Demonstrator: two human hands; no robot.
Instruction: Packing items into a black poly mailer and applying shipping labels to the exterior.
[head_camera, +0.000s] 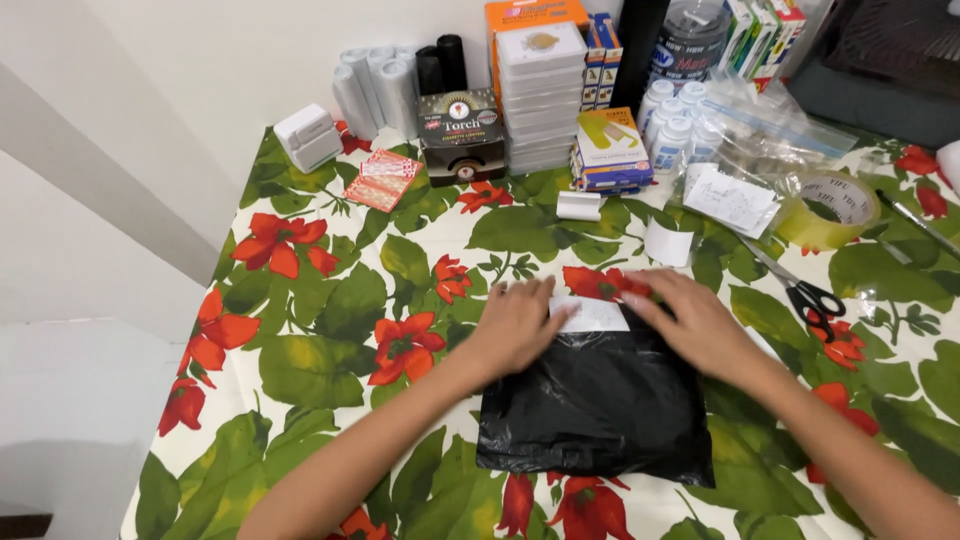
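A black plastic mailing bag (600, 410) lies flat on the floral tablecloth (330, 330) in front of me. A white label (592, 316) sits at the bag's top edge. My left hand (515, 325) presses flat on the bag's upper left corner, fingers touching the label's left end. My right hand (695, 320) lies flat on the upper right corner, fingers at the label's right end. Neither hand grips anything.
Scissors with black and red handles (805, 290) and a roll of clear tape (830, 208) lie to the right. Small white paper slips (668, 243) sit beyond the bag. Stacked boxes (540, 95), rolls (375, 85), white bottles (675, 125) and packets line the far edge by the wall.
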